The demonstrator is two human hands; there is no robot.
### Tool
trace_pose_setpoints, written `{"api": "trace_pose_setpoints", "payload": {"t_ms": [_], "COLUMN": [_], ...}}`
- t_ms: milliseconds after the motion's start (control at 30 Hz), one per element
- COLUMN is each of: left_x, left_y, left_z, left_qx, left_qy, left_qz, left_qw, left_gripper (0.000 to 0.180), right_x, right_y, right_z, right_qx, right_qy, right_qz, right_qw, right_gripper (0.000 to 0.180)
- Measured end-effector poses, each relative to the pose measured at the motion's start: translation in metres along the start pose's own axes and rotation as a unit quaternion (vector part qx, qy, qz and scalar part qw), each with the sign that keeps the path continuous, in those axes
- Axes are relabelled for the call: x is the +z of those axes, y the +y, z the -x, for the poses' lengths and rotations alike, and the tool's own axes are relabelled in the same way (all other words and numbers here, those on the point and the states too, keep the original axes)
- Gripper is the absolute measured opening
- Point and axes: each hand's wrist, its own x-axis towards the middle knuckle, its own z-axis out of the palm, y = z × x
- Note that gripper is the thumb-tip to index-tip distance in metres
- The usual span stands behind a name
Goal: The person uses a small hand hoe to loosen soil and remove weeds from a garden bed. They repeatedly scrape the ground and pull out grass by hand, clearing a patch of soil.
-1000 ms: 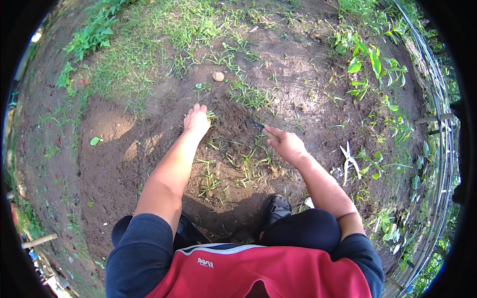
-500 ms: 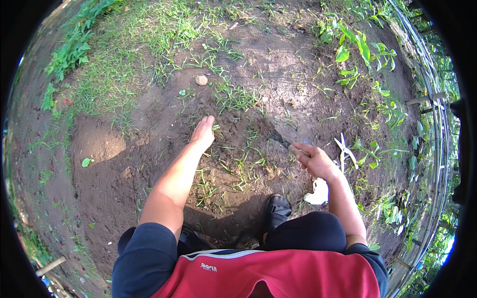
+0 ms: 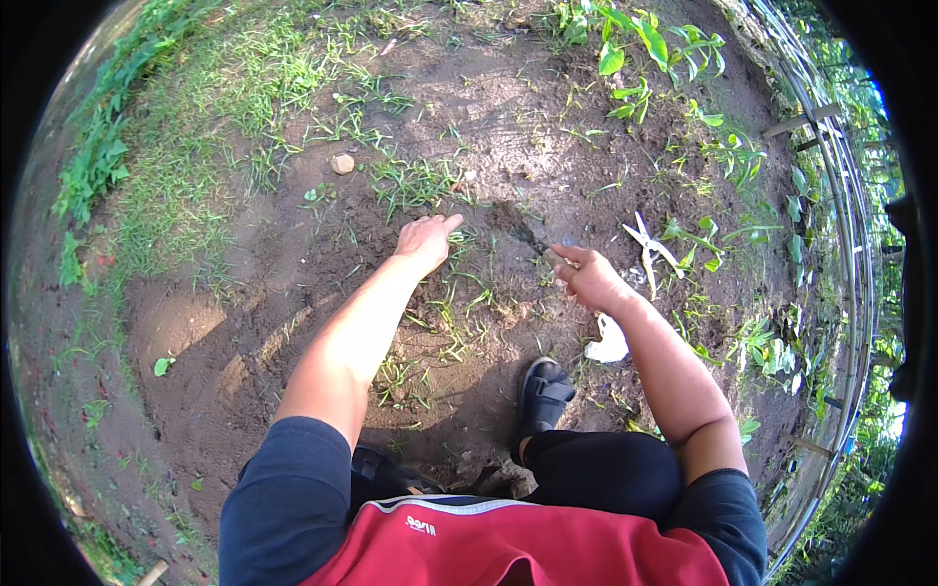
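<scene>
My right hand [image 3: 594, 280] grips the pale handle of a small hand trowel [image 3: 532, 241]. Its dark, narrow blade points up and left, with the tip at a clump of loose soil [image 3: 505, 215]. Just left of the blade, my left hand [image 3: 426, 243] is low over the dirt with fingers reaching right, next to short grass blades [image 3: 462, 237]. I see nothing held in it, though the undersides of its fingers are hidden. A grass tuft [image 3: 415, 184] grows beyond the left hand, and more sparse grass [image 3: 445, 327] lies between my forearms.
White-handled pruning shears [image 3: 649, 249] lie on the soil right of my right hand. A crumpled white plastic piece [image 3: 608, 340] is beside my forearm. A stone [image 3: 342, 164] sits far left. Leafy plants [image 3: 635, 49] and a bamboo fence [image 3: 845, 195] border the right side.
My left hand has shifted right, toward the trowel. The trowel blade has moved up and left, farther from my body. The whole view has shifted slightly.
</scene>
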Motion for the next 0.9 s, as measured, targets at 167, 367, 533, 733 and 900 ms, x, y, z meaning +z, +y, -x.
{"api": "trace_pose_setpoints", "payload": {"t_ms": [167, 367, 533, 733, 900], "left_x": [0.014, 0.023, 0.034, 0.036, 0.026], "left_y": [0.020, 0.029, 0.034, 0.040, 0.054], "left_z": [-0.031, -0.062, -0.086, -0.090, -0.082], "left_qx": [-0.008, -0.036, -0.095, -0.148, -0.246], "left_qy": [-0.015, -0.027, -0.009, 0.013, 0.068], "left_qz": [-0.051, -0.073, -0.083, -0.054, 0.095], "left_qw": [0.999, 0.996, 0.992, 0.987, 0.962], "left_gripper": [0.059, 0.044, 0.025, 0.022, 0.024], "right_x": [0.021, 0.029, 0.017, 0.028, 0.016], "right_y": [0.009, -0.010, 0.003, 0.057, 0.053], "right_z": [-0.014, -0.031, -0.042, -0.061, -0.057], "right_qx": [-0.141, -0.057, -0.090, -0.122, -0.145], "right_qy": [0.084, -0.007, -0.019, -0.026, -0.034], "right_qz": [0.128, 0.053, 0.046, 0.009, 0.010], "right_qw": [0.978, 0.997, 0.995, 0.992, 0.989], "right_gripper": [0.042, 0.044, 0.048, 0.050, 0.050]}}
